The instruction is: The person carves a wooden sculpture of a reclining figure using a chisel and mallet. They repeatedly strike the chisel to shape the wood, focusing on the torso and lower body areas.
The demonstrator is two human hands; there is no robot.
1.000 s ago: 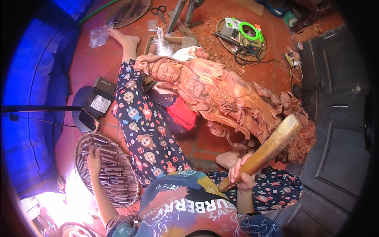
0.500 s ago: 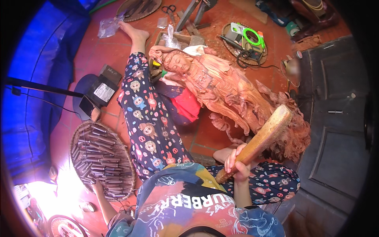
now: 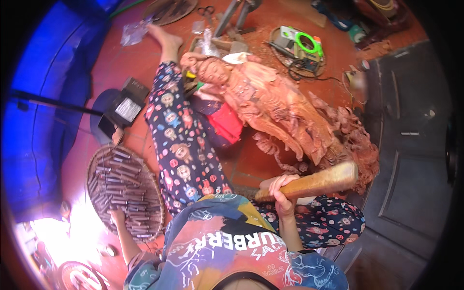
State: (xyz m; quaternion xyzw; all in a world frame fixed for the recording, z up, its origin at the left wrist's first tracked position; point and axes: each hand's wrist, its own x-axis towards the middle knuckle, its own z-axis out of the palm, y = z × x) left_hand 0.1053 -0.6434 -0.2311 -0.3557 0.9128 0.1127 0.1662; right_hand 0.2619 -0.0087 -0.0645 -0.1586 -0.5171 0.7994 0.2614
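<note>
- Right hand (image 3: 282, 194) at four o'clock of my view, fingers wrapped round the mallet's (image 3: 323, 181) narrow end; the broad end covers part of the statue's base, and I can't tell if they touch.
- Over at eight, the left hand (image 3: 117, 217) is down among the tools (image 3: 128, 180) in the round tray (image 3: 90, 170); its fingertips blur into the handles, so from here I can't tell whether they're pinching anything.
- Statue (image 3: 263, 99) lies from twelve round to three, soft in detail.
- Glare swallows the floor beyond the tray; a wheel (image 3: 81, 277) is cut off past seven.
- White label (image 3: 127, 110) on the dark box (image 3: 136, 88) at ten: print too small for me.
- Shirt (image 3: 208, 241) at six: big white capitals, warped by folds.
</note>
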